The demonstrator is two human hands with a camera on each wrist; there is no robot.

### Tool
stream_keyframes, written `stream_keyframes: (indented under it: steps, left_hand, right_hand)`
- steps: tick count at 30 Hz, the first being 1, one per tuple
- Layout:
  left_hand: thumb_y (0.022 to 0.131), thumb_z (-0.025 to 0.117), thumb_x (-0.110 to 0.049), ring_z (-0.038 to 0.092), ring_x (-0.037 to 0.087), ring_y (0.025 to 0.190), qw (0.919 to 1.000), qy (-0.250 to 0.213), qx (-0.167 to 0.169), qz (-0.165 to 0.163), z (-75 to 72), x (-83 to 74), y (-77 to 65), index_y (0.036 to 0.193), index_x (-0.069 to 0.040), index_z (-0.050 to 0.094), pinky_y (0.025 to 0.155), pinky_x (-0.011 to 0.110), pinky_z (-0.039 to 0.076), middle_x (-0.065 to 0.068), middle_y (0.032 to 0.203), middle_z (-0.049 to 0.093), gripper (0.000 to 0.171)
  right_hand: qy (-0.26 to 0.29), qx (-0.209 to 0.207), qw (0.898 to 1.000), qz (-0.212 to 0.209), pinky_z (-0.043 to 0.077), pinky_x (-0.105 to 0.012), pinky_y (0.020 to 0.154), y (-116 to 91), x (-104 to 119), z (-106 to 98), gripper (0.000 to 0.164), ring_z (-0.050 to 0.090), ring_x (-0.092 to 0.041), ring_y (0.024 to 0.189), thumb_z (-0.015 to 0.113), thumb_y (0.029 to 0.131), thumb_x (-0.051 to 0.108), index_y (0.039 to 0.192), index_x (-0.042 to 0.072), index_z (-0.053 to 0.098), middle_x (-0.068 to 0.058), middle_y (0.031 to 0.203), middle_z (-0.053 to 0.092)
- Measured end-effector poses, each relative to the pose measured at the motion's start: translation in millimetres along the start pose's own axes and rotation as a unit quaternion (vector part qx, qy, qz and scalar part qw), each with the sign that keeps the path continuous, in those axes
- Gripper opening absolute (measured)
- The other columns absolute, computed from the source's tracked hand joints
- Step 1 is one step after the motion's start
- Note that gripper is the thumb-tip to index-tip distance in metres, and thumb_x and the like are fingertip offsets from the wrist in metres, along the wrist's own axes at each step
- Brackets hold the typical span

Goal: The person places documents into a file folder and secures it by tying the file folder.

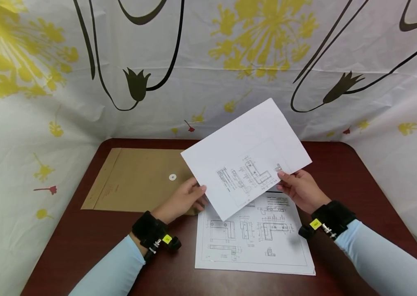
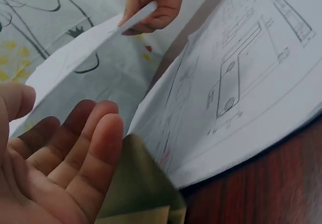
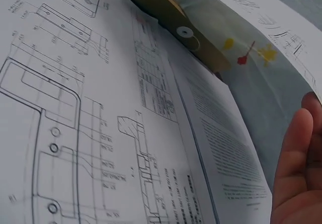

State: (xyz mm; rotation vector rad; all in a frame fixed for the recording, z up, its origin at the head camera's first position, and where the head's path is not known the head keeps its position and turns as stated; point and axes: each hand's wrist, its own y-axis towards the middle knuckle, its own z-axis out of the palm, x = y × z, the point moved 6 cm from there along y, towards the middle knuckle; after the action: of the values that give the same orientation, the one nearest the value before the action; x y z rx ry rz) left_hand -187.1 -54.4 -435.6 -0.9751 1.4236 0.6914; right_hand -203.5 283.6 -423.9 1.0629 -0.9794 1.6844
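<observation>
A white sheet of paper [image 1: 245,152] with a technical drawing is raised and tilted above the table. My right hand [image 1: 302,190] pinches its lower right edge, thumb on the printed face and fingers beneath. My left hand [image 1: 184,197] is beside the sheet's left edge; in the left wrist view its thumb and fingers [image 2: 103,148] are spread apart. Below lies a stack of drawing sheets [image 1: 254,246], showing L-shaped part drawings, partly covered by the raised sheet. In the right wrist view, a page of dense text [image 3: 236,168] shows beyond the top drawing.
A brown document envelope [image 1: 138,179] with a round white button lies flat at the back left, behind my left hand. The dark red wooden table [image 1: 356,197] has rounded back corners. White flower-patterned sheeting [image 1: 201,82] hangs along the back and sides.
</observation>
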Motion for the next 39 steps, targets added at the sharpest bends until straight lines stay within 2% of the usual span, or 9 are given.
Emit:
stream_keyframes:
  steps: [5, 12, 17, 23, 27, 32, 36, 38, 39]
  left_hand:
    - [0.108, 0.043, -0.020, 0.070, 0.025, 0.082, 0.9992, 0.009, -0.037, -0.015, 1.4, 1.0, -1.3, 0.143, -0.006, 0.040, 0.074, 0.038, 0.059, 0.018, 0.111, 0.067, 0.038]
    - [0.108, 0.042, -0.021, 0.065, 0.024, 0.067, 0.9921, 0.035, -0.116, -0.033, -17.7, 1.6, -5.0, 0.137, -0.006, 0.049, 0.063, 0.037, 0.056, 0.011, 0.098, 0.070, 0.033]
    - [0.108, 0.041, -0.022, 0.062, 0.024, 0.067, 0.9922, 0.041, -0.114, -0.030, -27.7, 0.9, -7.7, 0.136, -0.008, 0.053, 0.059, 0.034, 0.050, 0.011, 0.098, 0.071, 0.033]
    - [0.108, 0.043, -0.023, 0.060, 0.023, 0.067, 0.9940, 0.043, -0.097, -0.028, -34.0, 1.6, -3.7, 0.141, -0.012, 0.048, 0.058, 0.032, 0.047, 0.011, 0.100, 0.070, 0.035]
    - [0.106, 0.050, -0.024, 0.057, 0.025, 0.063, 0.9935, 0.050, -0.102, -0.010, -37.8, 1.9, -1.5, 0.146, -0.013, 0.041, 0.058, 0.033, 0.050, 0.013, 0.090, 0.066, 0.042]
    - [0.104, 0.055, -0.027, 0.066, 0.026, 0.073, 0.9927, 0.052, -0.106, -0.025, -41.9, 7.1, -2.3, 0.154, -0.017, 0.030, 0.065, 0.036, 0.055, 0.013, 0.098, 0.066, 0.057]
    - [0.102, 0.060, -0.025, 0.066, 0.022, 0.091, 0.9845, 0.143, -0.101, -0.010, -45.5, 8.5, -4.5, 0.147, -0.016, 0.044, 0.080, 0.038, 0.055, 0.008, 0.108, 0.065, 0.049]
    - [0.100, 0.064, -0.025, 0.063, 0.022, 0.106, 0.9694, 0.229, -0.086, 0.017, -45.2, 7.1, -5.6, 0.142, -0.016, 0.053, 0.092, 0.041, 0.052, 0.006, 0.117, 0.064, 0.045]
    - [0.098, 0.066, -0.026, 0.060, 0.022, 0.113, 0.9571, 0.278, -0.075, 0.030, -44.5, 6.9, -6.5, 0.140, -0.016, 0.056, 0.098, 0.041, 0.050, 0.006, 0.123, 0.062, 0.044]
  right_hand:
    - [0.000, 0.021, 1.000, 0.011, 0.058, -0.029, 0.084, -1, -6, 9, 0.021, 0.073, -0.016, 0.090, 0.055, 0.103, 0.009, 0.123, 0.007, 0.060, -0.005, 0.110, 0.075]
    - [-0.006, 0.003, 1.000, 0.004, 0.059, -0.028, 0.082, -4, 2, 0, 0.022, 0.073, -0.015, 0.087, 0.055, 0.104, 0.015, 0.124, 0.007, 0.056, -0.004, 0.106, 0.075]
    - [-0.068, 0.015, 0.997, 0.022, 0.056, -0.025, 0.072, -5, 0, -9, 0.035, 0.068, -0.015, 0.080, 0.052, 0.106, 0.023, 0.136, 0.007, 0.048, -0.003, 0.109, 0.073]
    - [-0.173, 0.012, 0.984, 0.047, 0.036, -0.031, 0.056, -9, -18, -12, 0.049, 0.055, -0.014, 0.064, 0.053, 0.104, 0.033, 0.142, 0.006, 0.038, -0.006, 0.106, 0.068]
    - [-0.190, -0.006, 0.981, 0.032, 0.039, -0.031, 0.059, -11, -18, -15, 0.047, 0.055, -0.013, 0.065, 0.056, 0.103, 0.030, 0.139, 0.004, 0.040, -0.006, 0.104, 0.067]
    - [-0.193, -0.025, 0.981, 0.020, 0.044, -0.030, 0.062, -14, -16, -22, 0.046, 0.055, -0.013, 0.066, 0.055, 0.104, 0.029, 0.138, 0.002, 0.041, -0.004, 0.099, 0.066]
    - [-0.185, -0.043, 0.981, 0.025, 0.046, -0.029, 0.062, -19, -16, -31, 0.047, 0.055, -0.012, 0.067, 0.056, 0.103, 0.030, 0.136, -0.001, 0.042, -0.002, 0.095, 0.066]
    - [-0.180, -0.050, 0.982, 0.032, 0.046, -0.028, 0.063, -21, -16, -34, 0.047, 0.055, -0.012, 0.068, 0.057, 0.103, 0.031, 0.135, -0.001, 0.042, -0.002, 0.093, 0.065]
    - [-0.177, -0.052, 0.982, 0.032, 0.046, -0.028, 0.063, -22, -16, -35, 0.048, 0.055, -0.012, 0.068, 0.057, 0.103, 0.030, 0.135, -0.002, 0.042, -0.001, 0.094, 0.065]
